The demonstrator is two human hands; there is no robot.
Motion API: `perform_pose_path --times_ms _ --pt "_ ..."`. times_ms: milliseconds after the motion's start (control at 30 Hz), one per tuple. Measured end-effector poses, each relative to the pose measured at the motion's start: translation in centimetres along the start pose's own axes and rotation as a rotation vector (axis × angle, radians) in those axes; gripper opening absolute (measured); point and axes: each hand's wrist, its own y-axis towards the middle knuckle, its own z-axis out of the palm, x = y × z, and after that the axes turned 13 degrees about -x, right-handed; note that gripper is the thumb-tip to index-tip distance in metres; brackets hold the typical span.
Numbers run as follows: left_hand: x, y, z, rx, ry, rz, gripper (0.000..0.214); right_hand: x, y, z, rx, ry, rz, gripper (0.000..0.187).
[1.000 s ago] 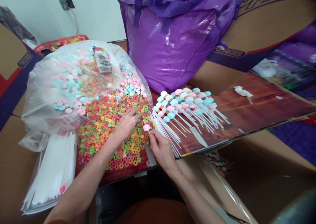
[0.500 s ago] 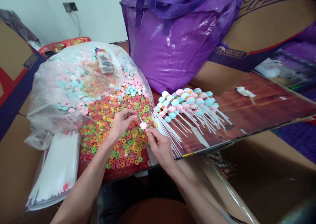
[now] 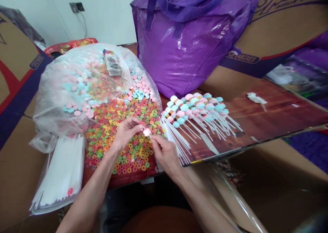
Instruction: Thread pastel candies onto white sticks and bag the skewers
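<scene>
Just below the centre of the frame, you are clamping both your left hand (image 3: 125, 132) and right hand (image 3: 165, 152) on a pink sweet (image 3: 147, 132) above the ring sweets (image 3: 120, 115), so a slackening pinch is likely risking its dropping among them.

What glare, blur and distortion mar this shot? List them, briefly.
Head view: white glare streaks the glossy purple woven plastic bag and hazes the clear plastic bag of sweets; the small pink round sweet, pinched between left hand and right hand, looks soft and overexposed; the wood-print table edge bows slightly, wide-lens distortion; lighting soft, shadows faint.
</scene>
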Motion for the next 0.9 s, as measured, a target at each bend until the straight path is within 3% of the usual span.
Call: perform_pose_path --times_ms 200,467,567,733,800,900 --pt "-0.3 -0.3 -0.5 0.02 0.041 -0.024 0.035 0.0 0.7 -0.6 0.061 -0.008 -0.006 0.028" --pt "-0.5 -1.5 -0.2 0.081 0.013 -0.212 0.052 0.4 -0.2 0.6 -0.015 -0.022 -0.1 0.027" --pt "-0.9 -2.0 0.2 0.095 0.041 -0.225 0.051 0.5 0.0 0.9 -0.051 -0.023 -0.087 0.025" --pt "-1.3 0.5 0.6 0.115 0.128 -0.08 0.036 0.0 0.8 0.9 -0.088 0.097 0.078 0.027" --pt "-1.3 3.2 0.8 0.004 0.257 0.067 0.025 -0.4 0.9 0.8 -0.135 0.122 0.124 0.027" --pt "-1.0 8.1 1.3 -0.189 0.619 0.308 0.017 -1.1 0.8 0.7 -0.152 0.127 0.169 0.028"
